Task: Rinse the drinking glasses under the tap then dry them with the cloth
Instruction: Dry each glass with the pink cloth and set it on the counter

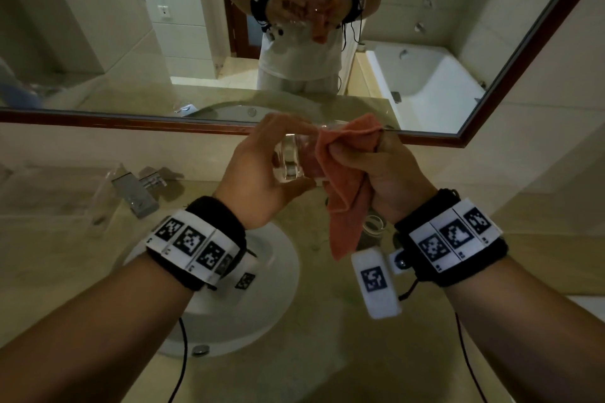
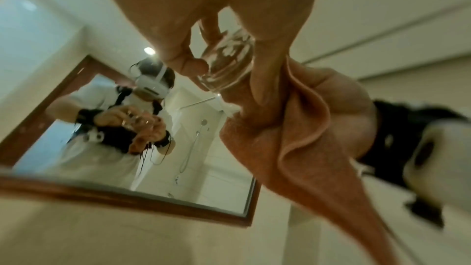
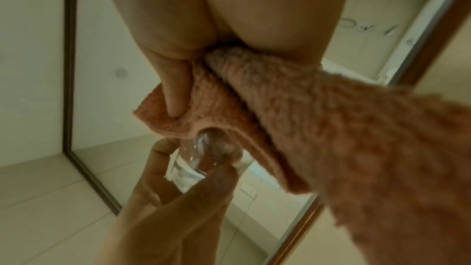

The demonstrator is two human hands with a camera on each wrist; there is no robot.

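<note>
The left hand was curled around a clear, thick-based drinking glass, thumb and fingers clasping its side wall and holding it roughly on its side, above the round white basin set into the beige stone desk. This orientation appeared intended to present the glass's mouth to the other hand. The right hand was closed tightly on a bunched orange terry cloth, with a gathered portion pressed against, and seemingly into, the open end of the glass; the loose tail hung down towards the basin. The step in hand was judged to be drying, the rinse for this glass apparently complete. A second clear glass object stood on the desk beside the basin, partly hidden behind the cloth. The chrome tap stood to the left, well apart from both hands.
</note>
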